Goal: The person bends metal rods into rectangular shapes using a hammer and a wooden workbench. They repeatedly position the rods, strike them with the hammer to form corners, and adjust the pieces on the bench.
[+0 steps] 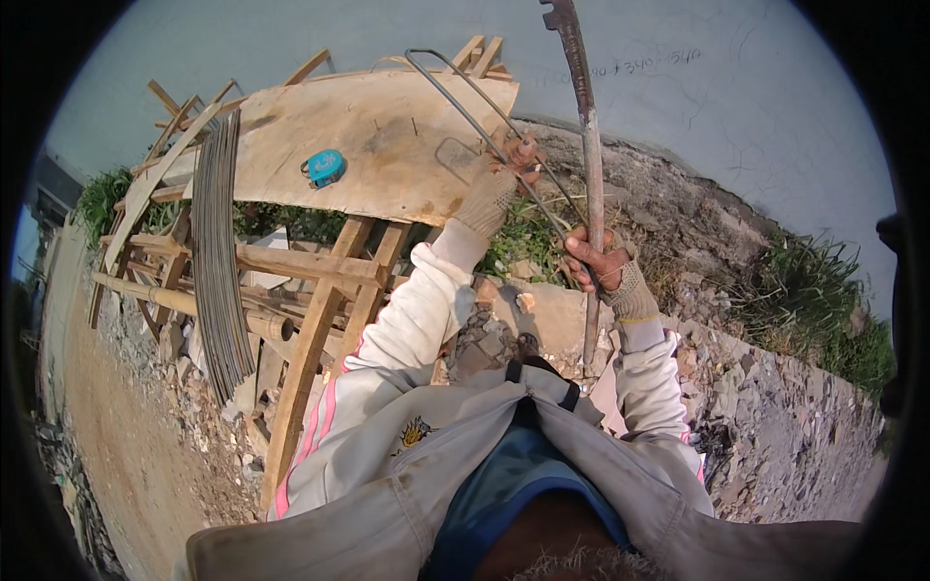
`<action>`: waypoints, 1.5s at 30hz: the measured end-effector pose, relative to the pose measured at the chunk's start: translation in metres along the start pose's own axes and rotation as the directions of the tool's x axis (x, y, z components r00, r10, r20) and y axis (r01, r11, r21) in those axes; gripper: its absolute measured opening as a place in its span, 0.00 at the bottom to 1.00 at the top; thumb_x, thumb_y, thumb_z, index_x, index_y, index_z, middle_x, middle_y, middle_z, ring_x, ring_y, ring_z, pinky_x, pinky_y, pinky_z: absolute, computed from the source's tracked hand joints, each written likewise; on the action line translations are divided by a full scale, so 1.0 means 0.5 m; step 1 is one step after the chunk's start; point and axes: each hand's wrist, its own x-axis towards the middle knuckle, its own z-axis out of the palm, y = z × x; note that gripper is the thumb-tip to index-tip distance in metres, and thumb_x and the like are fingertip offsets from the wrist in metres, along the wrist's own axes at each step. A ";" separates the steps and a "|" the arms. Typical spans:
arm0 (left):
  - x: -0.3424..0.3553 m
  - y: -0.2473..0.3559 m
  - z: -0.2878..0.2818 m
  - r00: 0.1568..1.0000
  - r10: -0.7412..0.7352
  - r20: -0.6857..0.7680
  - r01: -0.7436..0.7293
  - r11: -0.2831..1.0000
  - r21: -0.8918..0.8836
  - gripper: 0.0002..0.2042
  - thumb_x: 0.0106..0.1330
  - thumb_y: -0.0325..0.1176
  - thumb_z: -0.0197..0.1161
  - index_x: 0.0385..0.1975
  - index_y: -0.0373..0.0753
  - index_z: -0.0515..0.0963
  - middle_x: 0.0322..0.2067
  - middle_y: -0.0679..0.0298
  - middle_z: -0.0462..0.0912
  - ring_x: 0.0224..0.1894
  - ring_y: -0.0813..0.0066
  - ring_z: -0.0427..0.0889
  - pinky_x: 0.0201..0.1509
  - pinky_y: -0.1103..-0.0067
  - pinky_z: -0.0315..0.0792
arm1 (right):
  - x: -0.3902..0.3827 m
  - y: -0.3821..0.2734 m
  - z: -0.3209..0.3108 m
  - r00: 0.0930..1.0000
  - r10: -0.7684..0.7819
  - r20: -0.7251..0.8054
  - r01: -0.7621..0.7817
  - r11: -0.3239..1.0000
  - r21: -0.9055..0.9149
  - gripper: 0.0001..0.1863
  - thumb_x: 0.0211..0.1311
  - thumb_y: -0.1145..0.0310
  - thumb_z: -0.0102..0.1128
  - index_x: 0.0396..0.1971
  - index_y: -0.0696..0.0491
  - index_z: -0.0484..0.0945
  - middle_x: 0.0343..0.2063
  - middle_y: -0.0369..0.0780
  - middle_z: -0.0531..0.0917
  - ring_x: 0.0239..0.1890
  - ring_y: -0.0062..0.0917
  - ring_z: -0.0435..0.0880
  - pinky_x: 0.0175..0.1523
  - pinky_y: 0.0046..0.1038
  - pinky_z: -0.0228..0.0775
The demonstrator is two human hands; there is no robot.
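Lying near bent rod point(465, 114): tape measure point(326, 168)

Two hands show: one left hand point(496, 186) and one right hand point(603, 266), wearing two knitted gloves point(635, 294). The left holds one bent metal rod point(455, 108); the right, one notched bar point(593, 165). Left of both hands there is one tabletop point(368, 160) with one blue tape measure point(325, 168) and two upright pins point(415, 126); farther left, one bundle of grey rods point(215, 261), too tightly packed to count.
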 end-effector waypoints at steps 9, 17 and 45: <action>0.140 -0.021 -0.133 0.889 0.011 -0.458 -0.142 0.958 -0.250 0.50 0.68 0.69 0.54 0.78 0.44 0.41 0.61 0.42 0.75 0.55 0.50 0.83 0.53 0.64 0.81 | 0.196 -0.007 -0.147 0.978 0.145 0.148 -0.105 0.962 -0.251 0.15 0.69 0.55 0.67 0.37 0.50 0.75 0.18 0.29 0.73 0.14 0.12 0.67 0.17 0.20 0.57; 0.133 0.000 -0.325 0.667 -0.022 -0.744 0.130 0.988 0.088 0.39 0.70 0.58 0.61 0.70 0.35 0.61 0.49 0.43 0.84 0.45 0.54 0.88 0.39 0.72 0.83 | 0.328 0.064 -0.198 0.912 0.390 0.131 -0.331 0.885 -0.328 0.15 0.67 0.52 0.69 0.39 0.48 0.78 0.20 0.30 0.78 0.15 0.12 0.72 0.17 0.19 0.59; 0.013 -0.044 -0.093 0.908 0.393 -0.145 0.138 0.046 0.989 0.16 0.64 0.41 0.67 0.47 0.39 0.80 0.44 0.53 0.82 0.48 0.50 0.81 0.52 0.62 0.74 | 0.256 -0.058 -0.471 0.955 -0.251 -0.158 0.202 0.941 -0.270 0.16 0.68 0.60 0.68 0.47 0.56 0.82 0.27 0.35 0.82 0.24 0.17 0.77 0.26 0.21 0.67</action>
